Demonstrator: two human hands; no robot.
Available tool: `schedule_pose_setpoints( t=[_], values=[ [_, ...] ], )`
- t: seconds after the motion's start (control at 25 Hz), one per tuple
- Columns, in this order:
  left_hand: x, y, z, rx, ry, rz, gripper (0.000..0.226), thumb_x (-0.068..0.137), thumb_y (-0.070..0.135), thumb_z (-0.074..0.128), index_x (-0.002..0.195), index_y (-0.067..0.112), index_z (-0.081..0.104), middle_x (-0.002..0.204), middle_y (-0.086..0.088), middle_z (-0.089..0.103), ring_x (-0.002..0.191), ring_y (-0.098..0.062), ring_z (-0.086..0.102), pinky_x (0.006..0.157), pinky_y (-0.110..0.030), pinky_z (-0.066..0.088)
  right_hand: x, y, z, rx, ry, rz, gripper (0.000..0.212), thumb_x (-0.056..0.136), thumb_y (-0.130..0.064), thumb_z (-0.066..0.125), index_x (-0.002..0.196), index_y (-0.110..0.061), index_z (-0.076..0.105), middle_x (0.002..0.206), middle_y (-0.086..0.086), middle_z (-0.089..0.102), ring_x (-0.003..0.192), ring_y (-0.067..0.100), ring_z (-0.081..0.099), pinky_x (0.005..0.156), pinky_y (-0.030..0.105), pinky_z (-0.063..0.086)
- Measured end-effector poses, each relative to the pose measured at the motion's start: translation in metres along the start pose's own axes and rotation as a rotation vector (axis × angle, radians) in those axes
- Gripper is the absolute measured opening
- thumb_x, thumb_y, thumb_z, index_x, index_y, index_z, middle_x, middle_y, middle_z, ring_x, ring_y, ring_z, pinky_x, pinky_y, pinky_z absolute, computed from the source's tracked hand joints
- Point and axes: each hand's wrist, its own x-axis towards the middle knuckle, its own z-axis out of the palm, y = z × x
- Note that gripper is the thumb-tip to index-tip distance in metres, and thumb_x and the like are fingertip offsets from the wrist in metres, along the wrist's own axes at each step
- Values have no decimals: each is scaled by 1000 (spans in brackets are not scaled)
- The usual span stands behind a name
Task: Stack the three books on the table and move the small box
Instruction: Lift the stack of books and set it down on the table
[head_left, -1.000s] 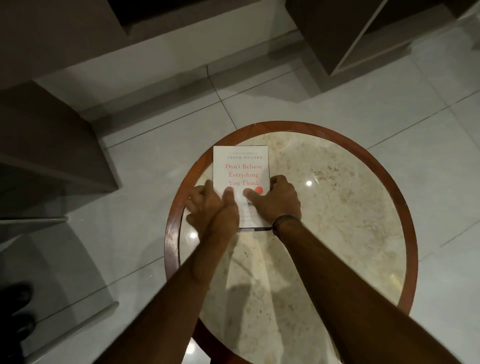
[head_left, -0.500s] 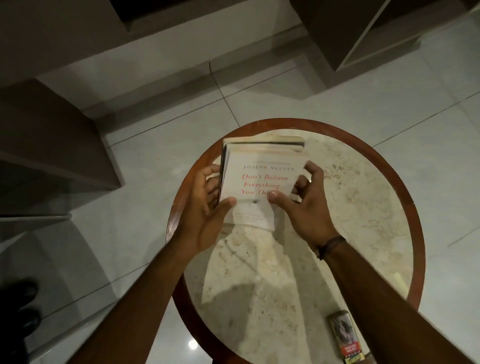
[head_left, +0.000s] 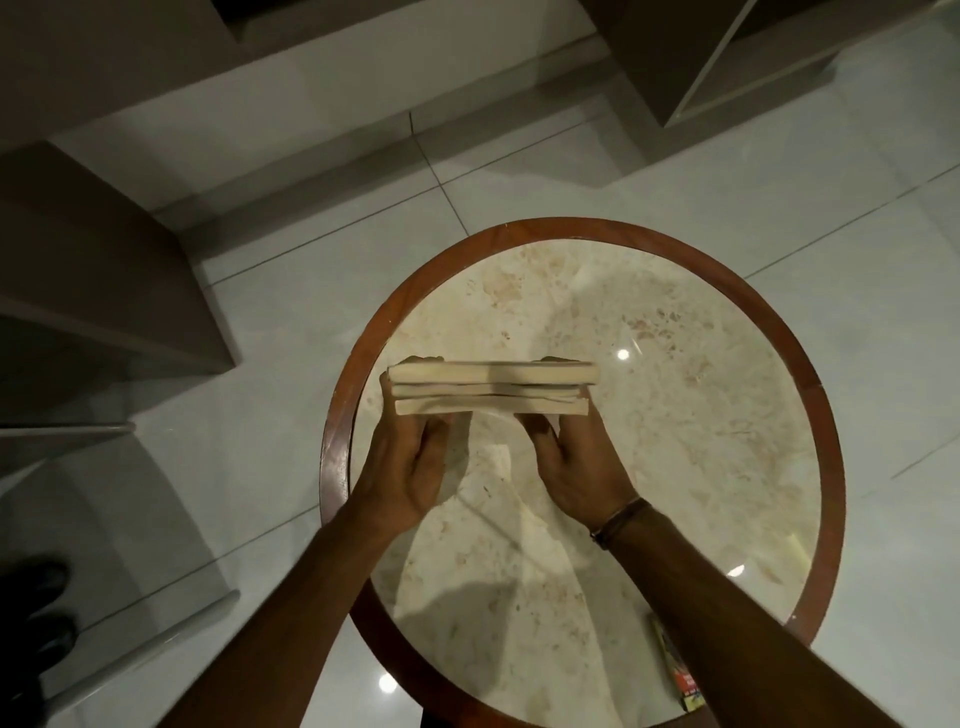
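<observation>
Three books (head_left: 492, 388) sit stacked between both hands, page edges toward the camera, lifted above the table (head_left: 675, 374). Left hand (head_left: 410, 467) clasps their left end, right hand (head_left: 579, 462) their right. Small box (head_left: 678, 670) lies near the right forearm, on the table's near edge.

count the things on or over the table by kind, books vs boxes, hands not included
books: 3, held as one stack in both hands, page edges toward the camera
box: 1, lying on the table near its near right edge, partly hidden by the right forearm
total: 4
</observation>
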Motion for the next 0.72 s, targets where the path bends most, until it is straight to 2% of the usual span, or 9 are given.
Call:
schedule_pose_setpoints(
  t=[0.08, 0.12, 0.2, 0.24, 0.32, 0.36, 0.48, 0.56, 0.72],
  values=[
    [1, 3, 4, -93, -87, 9, 53, 111, 35, 51, 147, -3, 45, 141, -1, 59, 134, -7, 60, 114, -7, 40, 0, 0, 1, 4, -7, 40, 36, 107, -12, 53, 142, -5, 55, 137, 13, 62, 130, 22, 58, 113, 32, 48],
    [4, 4, 6, -122, -83, 5, 60, 109, 45, 49, 148, 0, 42, 139, -4, 61, 133, -5, 62, 111, -9, 45, 2, -2, 1, 20, 3, 46, 36, 107, -11, 54, 142, -5, 55, 137, 12, 63, 130, 21, 59, 113, 34, 49],
    [10, 3, 9, -146, -91, -8, 71, 105, 40, 49, 156, -6, 31, 143, -18, 60, 136, -20, 63, 110, -24, 55, 1, -8, -6, 78, 41, 69, 36, 106, -10, 56, 141, -7, 52, 134, 4, 65, 126, 13, 62, 106, 30, 54],
    [11, 7, 12, -131, -116, 0, 71, 104, 33, 50, 159, -5, 26, 148, -19, 57, 138, -21, 62, 110, -31, 58, -3, -10, -14, 108, 64, 81, 36, 106, -11, 57, 141, -12, 49, 133, -8, 65, 124, 3, 62, 101, 23, 56],
    [8, 19, 24, -84, -224, 25, 70, 102, 27, 52, 161, 2, 24, 153, -12, 55, 140, -13, 60, 108, -30, 59, -23, -7, -37, 152, 101, 127, 43, 105, -13, 59, 141, -26, 41, 126, -38, 59, 120, -13, 61, 94, 13, 56],
    [7, 30, 34, -72, -291, 23, 70, 100, 28, 53, 161, 7, 26, 152, -9, 56, 139, -14, 61, 106, -28, 59, -38, -1, -51, 176, 127, 175, 45, 104, -13, 60, 140, -29, 38, 124, -43, 59, 118, -15, 62, 93, 13, 57],
    [4, 61, 83, -28, -503, -95, 65, 99, 24, 58, 159, 21, 34, 151, -3, 56, 136, -20, 62, 110, -38, 59, -80, 24, -101, 252, 215, 373, 45, 101, -9, 65, 134, -24, 38, 124, -21, 66, 115, -1, 71, 85, 20, 64],
    [5, 80, 125, 124, -584, -124, 60, 101, 19, 61, 156, 24, 41, 149, -3, 52, 135, -22, 60, 113, -36, 52, -100, 41, -138, 255, 269, 513, 41, 99, -12, 70, 131, -22, 46, 120, -13, 69, 111, 12, 74, 76, 21, 65],
    [0, 108, 201, 227, -670, -215, 52, 94, 11, 70, 144, 17, 58, 144, -7, 70, 127, -30, 70, 104, -42, 60, -120, 78, -193, 234, 346, 753, 44, 95, -15, 76, 136, -16, 60, 132, 7, 71, 122, 33, 68, 99, 56, 60]
  ],
)
